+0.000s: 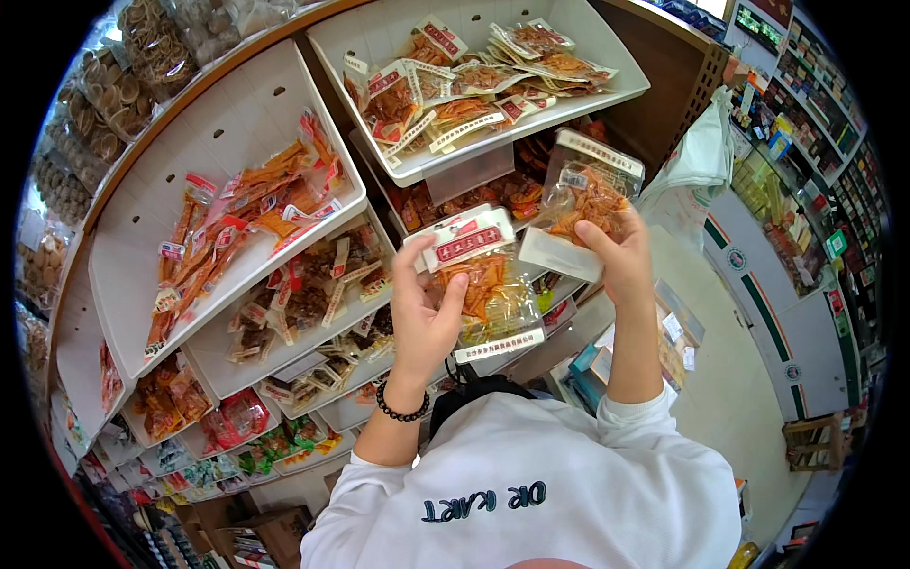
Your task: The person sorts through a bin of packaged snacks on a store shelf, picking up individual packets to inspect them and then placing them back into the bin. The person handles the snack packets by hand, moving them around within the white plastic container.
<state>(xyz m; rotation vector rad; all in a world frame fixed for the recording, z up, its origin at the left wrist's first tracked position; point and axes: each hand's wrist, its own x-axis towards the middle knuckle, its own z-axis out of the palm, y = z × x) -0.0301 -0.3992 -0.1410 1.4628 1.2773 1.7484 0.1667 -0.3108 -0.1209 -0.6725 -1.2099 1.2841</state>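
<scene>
My left hand (426, 313), with a dark bead bracelet (402, 402) at its wrist, grips a clear plastic packet of orange dried snack strips (485, 284). This packet has a white and red printed header. In my right hand (620, 249) is a second clear packet of similar snack (589, 199), tilted, with white bands at both ends. The two packets are held close together in front of the shelf bins. Beyond them, a white plastic bin (426, 167) bears a pile of similar packets (462, 85).
To the left, another white bin (245, 96) has long orange snack packs (249, 213). Lower bins (277, 370) hold more wrapped food. White plastic bags (693, 163) hang at the shelf's right end. A glass-topped counter (768, 192) and a wooden stool (812, 442) stand right. Boxes (604, 359) lie near my right arm.
</scene>
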